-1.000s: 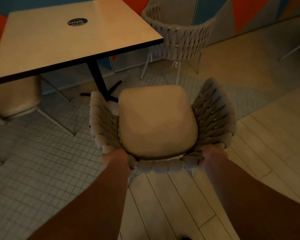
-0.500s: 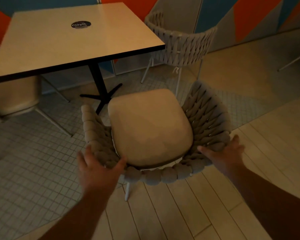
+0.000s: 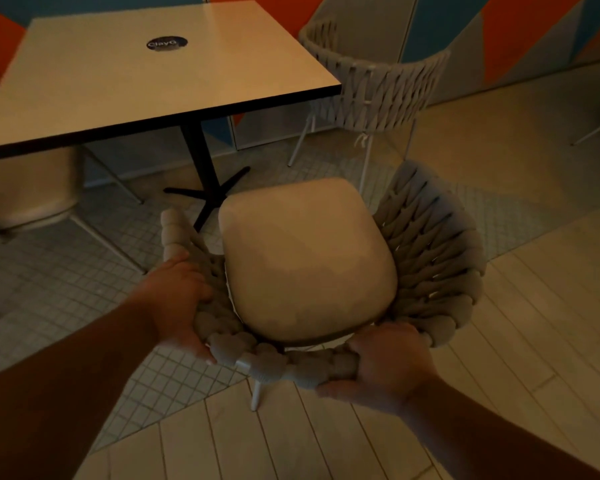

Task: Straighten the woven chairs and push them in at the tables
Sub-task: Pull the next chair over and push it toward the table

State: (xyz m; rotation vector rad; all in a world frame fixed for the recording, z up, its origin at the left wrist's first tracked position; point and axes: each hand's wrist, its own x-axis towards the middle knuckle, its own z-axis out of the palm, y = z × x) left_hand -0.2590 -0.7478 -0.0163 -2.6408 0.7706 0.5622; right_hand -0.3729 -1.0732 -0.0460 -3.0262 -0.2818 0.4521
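Observation:
A grey woven chair with a beige seat cushion stands just in front of me, its seat turned toward the square table. My left hand grips the woven back rim on its left side. My right hand grips the same rim at the lower right, fingers curled under it. The chair's front sits near the table's black pedestal base, not under the tabletop.
A second woven chair stands at the table's right side against the coloured wall. A beige chair is tucked under the table's left part. Small floor tiles lie under the table, pale planks nearer me.
Half a second ago both hands were open and off the rim; now both grip it again, lower along the back. The chair has turned slightly and sits a little farther right.

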